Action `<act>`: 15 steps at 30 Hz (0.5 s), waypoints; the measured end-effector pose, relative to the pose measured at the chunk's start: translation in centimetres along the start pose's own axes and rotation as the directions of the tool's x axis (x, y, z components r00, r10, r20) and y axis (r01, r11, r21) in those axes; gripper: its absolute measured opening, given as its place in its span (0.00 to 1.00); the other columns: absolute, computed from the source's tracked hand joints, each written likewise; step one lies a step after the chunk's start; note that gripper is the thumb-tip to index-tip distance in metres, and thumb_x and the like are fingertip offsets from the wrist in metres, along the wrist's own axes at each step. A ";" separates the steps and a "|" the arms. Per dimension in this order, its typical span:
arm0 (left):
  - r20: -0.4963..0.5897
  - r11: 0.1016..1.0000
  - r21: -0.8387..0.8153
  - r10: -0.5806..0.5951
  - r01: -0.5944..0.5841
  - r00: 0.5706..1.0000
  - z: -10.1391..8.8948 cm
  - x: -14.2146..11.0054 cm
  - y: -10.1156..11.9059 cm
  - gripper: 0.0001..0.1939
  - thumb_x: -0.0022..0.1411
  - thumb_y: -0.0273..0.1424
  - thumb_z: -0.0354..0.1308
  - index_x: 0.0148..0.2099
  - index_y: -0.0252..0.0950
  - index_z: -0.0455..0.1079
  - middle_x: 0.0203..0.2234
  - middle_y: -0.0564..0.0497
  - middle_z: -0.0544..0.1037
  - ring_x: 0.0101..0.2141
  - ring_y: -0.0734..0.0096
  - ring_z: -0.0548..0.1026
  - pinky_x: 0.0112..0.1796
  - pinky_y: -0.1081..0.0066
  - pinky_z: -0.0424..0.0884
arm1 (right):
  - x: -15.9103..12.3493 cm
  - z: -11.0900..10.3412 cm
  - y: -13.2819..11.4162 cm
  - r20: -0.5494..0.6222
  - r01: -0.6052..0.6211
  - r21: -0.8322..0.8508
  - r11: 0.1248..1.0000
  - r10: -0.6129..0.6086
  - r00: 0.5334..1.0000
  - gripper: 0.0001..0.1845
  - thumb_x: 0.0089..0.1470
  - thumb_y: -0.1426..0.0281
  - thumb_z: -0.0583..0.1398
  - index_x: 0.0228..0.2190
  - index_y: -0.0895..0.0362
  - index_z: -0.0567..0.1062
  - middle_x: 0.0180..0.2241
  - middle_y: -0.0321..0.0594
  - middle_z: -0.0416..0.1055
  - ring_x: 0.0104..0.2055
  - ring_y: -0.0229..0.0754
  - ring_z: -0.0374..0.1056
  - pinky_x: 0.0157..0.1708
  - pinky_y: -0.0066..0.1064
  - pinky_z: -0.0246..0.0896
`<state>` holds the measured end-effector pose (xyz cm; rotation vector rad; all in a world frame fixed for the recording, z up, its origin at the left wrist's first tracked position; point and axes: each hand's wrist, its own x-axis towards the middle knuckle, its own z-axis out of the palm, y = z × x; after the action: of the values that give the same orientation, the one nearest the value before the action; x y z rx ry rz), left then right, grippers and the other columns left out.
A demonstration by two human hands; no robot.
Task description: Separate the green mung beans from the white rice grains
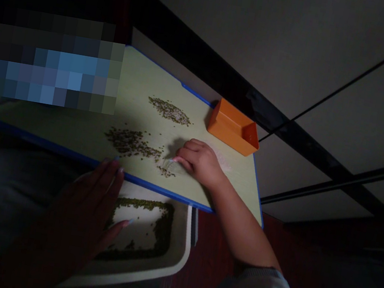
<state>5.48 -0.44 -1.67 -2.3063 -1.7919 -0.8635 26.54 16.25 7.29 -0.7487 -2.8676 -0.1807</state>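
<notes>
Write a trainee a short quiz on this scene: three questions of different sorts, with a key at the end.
1. Multiple choice: what colour is the open box standing on the table? A) white B) orange C) blue
2. True or false: the right hand is nearer the box than the left hand.
3. Short answer: in the white tub, where do most of the visible green grains lie?

Key:
1. B
2. True
3. Around the edges of the tub's bottom, with the middle mostly bare
</notes>
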 end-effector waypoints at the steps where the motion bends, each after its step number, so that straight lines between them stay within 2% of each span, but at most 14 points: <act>1: 0.007 1.000 0.003 0.002 -0.002 1.000 0.0 0.0 0.0 0.40 0.59 0.49 0.41 0.66 0.30 0.40 0.65 0.34 0.52 0.65 0.50 0.49 0.59 0.48 0.55 | -0.1 0.0 0.1 -0.013 0.007 0.034 0.999 -0.007 1.000 0.26 0.63 0.55 0.45 0.32 0.57 0.75 0.29 0.42 0.69 0.35 0.40 0.61 0.38 0.30 0.52; 7: 0.004 1.000 0.008 0.002 -0.002 1.000 0.1 -0.1 0.0 0.40 0.59 0.50 0.39 0.66 0.30 0.39 0.65 0.34 0.51 0.65 0.51 0.48 0.60 0.49 0.54 | -0.7 -0.3 0.9 -0.062 -0.045 0.254 0.966 0.062 0.996 0.20 0.62 0.60 0.50 0.29 0.60 0.72 0.28 0.44 0.71 0.34 0.40 0.64 0.36 0.29 0.55; 15: -0.012 1.000 0.006 0.013 -0.013 1.000 -0.1 0.2 0.0 0.40 0.59 0.49 0.40 0.66 0.30 0.39 0.64 0.33 0.53 0.65 0.50 0.50 0.59 0.48 0.56 | -1.5 -1.4 1.3 0.082 -0.150 0.402 0.903 0.128 0.988 0.15 0.60 0.65 0.54 0.25 0.59 0.71 0.24 0.37 0.67 0.29 0.35 0.61 0.31 0.26 0.50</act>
<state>5.49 -0.32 -1.53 -2.3008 -1.7705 -0.8671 28.68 16.44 8.44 -0.8716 -2.7409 0.4507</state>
